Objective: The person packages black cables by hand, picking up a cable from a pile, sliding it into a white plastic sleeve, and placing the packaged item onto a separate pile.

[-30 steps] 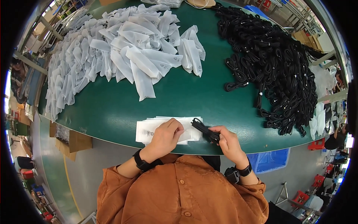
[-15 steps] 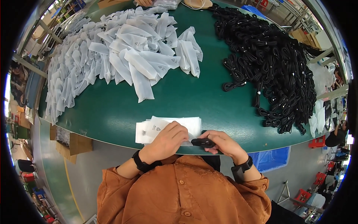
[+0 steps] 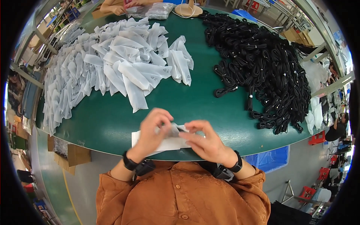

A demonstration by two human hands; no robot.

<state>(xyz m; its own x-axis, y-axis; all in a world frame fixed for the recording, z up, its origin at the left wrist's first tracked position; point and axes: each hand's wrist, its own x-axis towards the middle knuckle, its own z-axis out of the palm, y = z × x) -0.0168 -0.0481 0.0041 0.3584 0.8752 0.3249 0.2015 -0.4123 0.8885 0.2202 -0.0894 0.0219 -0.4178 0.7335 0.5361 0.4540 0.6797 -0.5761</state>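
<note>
A small translucent white bag [image 3: 173, 132] hangs between my two hands, above a stack of flat white bags [image 3: 170, 144] near the table's front edge. Something dark shows inside it, in line with the black cable bundle held a moment ago. My left hand [image 3: 152, 129] is curled, its thumb and fingers pinching the bag's left side, somewhat blurred. On the right side my right hand [image 3: 208, 141] grips the bag between thumb and fingers. My palms partly hide the bag and the stack.
A heap of filled white bags [image 3: 123, 63] covers the table's left. Coiled black cables [image 3: 270, 75] are piled at the right. Across the table, another person's hands [image 3: 116, 8] are beside clear plastic packs [image 3: 159, 10]. A cardboard box [image 3: 78, 152] and a blue bin [image 3: 270, 159] stand below the edge.
The black cable bundle, earlier bare in my right hand, is now mostly hidden in a bag. Both hands have risen off the stack. The whole view has shifted slightly.
</note>
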